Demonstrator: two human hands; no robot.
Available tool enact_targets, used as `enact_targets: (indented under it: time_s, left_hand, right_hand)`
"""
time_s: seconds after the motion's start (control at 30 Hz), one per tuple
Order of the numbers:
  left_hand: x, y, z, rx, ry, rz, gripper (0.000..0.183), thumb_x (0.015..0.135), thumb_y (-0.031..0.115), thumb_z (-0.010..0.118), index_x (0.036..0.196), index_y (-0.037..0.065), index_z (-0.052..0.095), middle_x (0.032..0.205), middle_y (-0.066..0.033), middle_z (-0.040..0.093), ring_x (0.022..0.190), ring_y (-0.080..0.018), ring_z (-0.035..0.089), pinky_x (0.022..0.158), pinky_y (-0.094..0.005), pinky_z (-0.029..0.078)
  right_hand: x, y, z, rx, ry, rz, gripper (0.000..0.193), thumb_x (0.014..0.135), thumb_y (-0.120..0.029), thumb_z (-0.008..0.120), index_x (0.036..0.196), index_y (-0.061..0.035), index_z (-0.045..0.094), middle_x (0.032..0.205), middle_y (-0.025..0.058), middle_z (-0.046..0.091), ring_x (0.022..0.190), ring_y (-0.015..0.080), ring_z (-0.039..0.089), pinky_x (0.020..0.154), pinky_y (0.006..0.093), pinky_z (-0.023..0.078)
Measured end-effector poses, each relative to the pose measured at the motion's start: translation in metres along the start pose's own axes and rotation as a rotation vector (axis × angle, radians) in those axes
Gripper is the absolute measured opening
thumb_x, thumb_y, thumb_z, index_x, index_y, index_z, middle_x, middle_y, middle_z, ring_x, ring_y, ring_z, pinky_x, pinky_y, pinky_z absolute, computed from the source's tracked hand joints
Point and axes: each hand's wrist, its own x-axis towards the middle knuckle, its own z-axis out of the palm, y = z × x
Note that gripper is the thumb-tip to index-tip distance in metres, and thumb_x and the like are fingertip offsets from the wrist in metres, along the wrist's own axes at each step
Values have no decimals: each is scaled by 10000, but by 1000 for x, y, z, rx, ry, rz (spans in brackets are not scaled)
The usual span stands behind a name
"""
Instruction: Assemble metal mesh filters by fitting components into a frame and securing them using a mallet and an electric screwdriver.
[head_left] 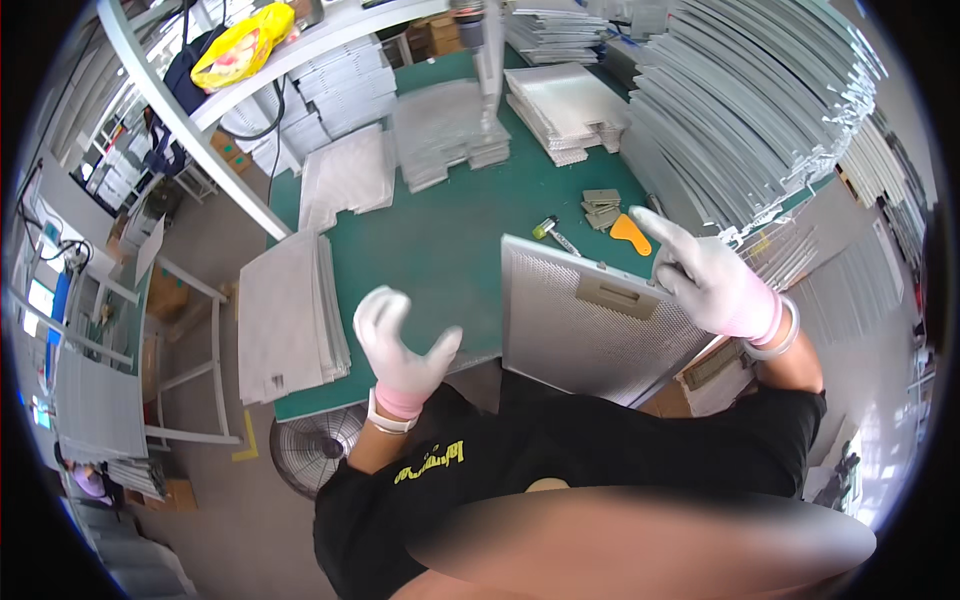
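Observation:
A silver metal mesh filter panel (590, 325) stands tilted at the near edge of the green table, a small rectangular latch plate (617, 296) set near its top edge. My right hand (712, 285), in a white glove with a pink cuff, is at the panel's upper right edge. Its index finger points out while the other fingers curl at the frame; their grip is partly hidden. To the left of the panel, my gloved left hand (398, 345) hovers over the table's front edge, fingers curved and apart, holding nothing.
Beyond the panel lie an orange scraper (630, 235), small grey plates (601, 208) and a marker-like tube (556, 236). Panel stacks stand at left (290, 315), back (570, 105) and tall at right (740, 110). A floor fan (310, 450) sits below the table's left corner.

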Motion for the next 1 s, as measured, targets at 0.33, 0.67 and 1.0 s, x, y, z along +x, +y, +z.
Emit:
enact_targets:
  time_s: [0.33, 0.67, 1.0]
  left_hand:
    - [-7, -4, 138, -1086, -161, -538, 405, 828, 122, 808, 1160, -16, 623, 971, -41, 690, 886, -94, 633, 817, -276, 535]
    - [16, -13, 10, -466, 506, -252, 442, 889, 78, 577, 1310, -53, 553, 1277, -186, 612, 1224, -271, 573, 1068, -384, 422]
    - [-98, -124, -47, 924, -259, -1225, 843, 824, 560, 627, 1500, 102, 418, 1559, -217, 336, 1423, -485, 306, 1149, -597, 253]
  right_hand:
    - [-17, 34, 68, -124, -157, 115, 549, 913, -172, 629, 1420, -49, 457, 850, 192, 625, 768, 369, 649, 684, 440, 523]
    - [-61, 14, -83, -267, 808, 370, 366, 1005, -194, 583, 1295, 29, 588, 949, 64, 669, 801, 120, 632, 727, 275, 523]
    - [-38, 71, -326, 56, 1279, 476, 450, 1029, -239, 543, 1404, 10, 529, 1344, 117, 609, 1223, 150, 570, 1059, 280, 413]
